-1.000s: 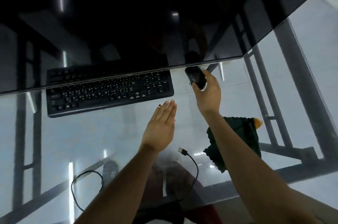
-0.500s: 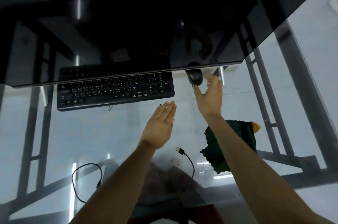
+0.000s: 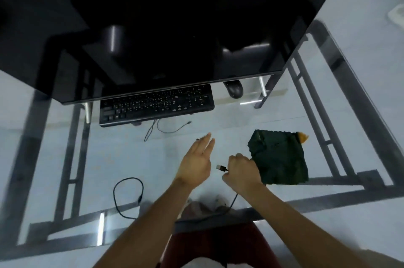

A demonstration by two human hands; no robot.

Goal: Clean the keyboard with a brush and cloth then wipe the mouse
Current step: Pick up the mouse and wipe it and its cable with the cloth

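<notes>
A black keyboard (image 3: pixel 156 103) lies on the glass table, partly under the edge of a large dark monitor. The black mouse (image 3: pixel 234 89) rests to its right, untouched. A dark green cloth (image 3: pixel 278 158) lies folded at the right, with an orange tip (image 3: pixel 302 137) poking out behind it. My left hand (image 3: pixel 196 161) hovers flat over the glass with fingers apart, holding nothing. My right hand (image 3: pixel 241 172) is closed on a black USB cable (image 3: pixel 222 167) just left of the cloth, the plug sticking out of my fist. No brush is clearly visible.
The big black monitor (image 3: pixel 175 27) overhangs the back of the glass table (image 3: pixel 65 158). A looped black cable (image 3: pixel 127 195) lies at the front left. Another thin cable (image 3: pixel 172 129) trails below the keyboard. Dark metal frame bars show through the glass.
My right hand let go of the mouse, drew back toward me and closed on the USB cable beside the cloth. The left hand stayed flat and open.
</notes>
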